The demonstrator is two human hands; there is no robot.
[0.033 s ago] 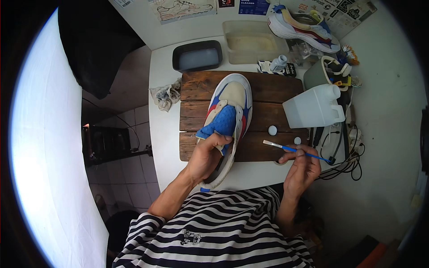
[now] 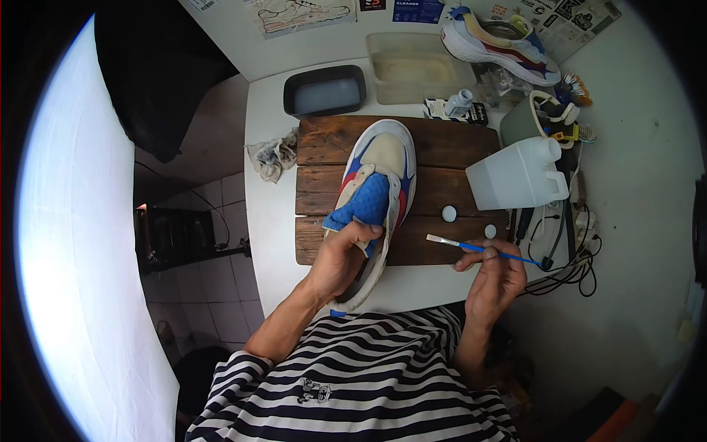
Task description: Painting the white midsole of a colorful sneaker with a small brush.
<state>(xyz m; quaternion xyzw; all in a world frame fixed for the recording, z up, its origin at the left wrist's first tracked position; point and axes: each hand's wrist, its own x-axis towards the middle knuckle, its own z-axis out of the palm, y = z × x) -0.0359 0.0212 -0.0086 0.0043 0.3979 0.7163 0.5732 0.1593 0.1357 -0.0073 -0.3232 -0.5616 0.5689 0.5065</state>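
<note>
A cream, blue, red and white sneaker (image 2: 383, 155) lies on the brown wooden board (image 2: 449, 177), its toe pointing away from me. My left hand (image 2: 342, 254) grips it at the opening, thumb over the collar beside the blue tongue (image 2: 364, 202). No laces show in its eyelets. To the right, my right hand (image 2: 495, 276) pinches a thin blue-handled paintbrush (image 2: 471, 247) with a flat pale tip. The bristles point left toward the shoe and stay apart from it. Two small white caps (image 2: 448, 214) lie on or beside the board near the brush.
Behind the board stand a dark tray (image 2: 324, 92) of cloudy liquid, a clear plastic tub (image 2: 412, 70) and a small bottle (image 2: 460, 103). A second sneaker (image 2: 501, 48) rests at the back right. A white jug (image 2: 515, 177), brush bin (image 2: 519, 121) and cables (image 2: 582, 258) line the right; a crumpled rag (image 2: 272, 156) lies left.
My right hand and the paintbrush have shifted slightly left, toward the shoe. My left hand and the sneaker stay where they were.
</note>
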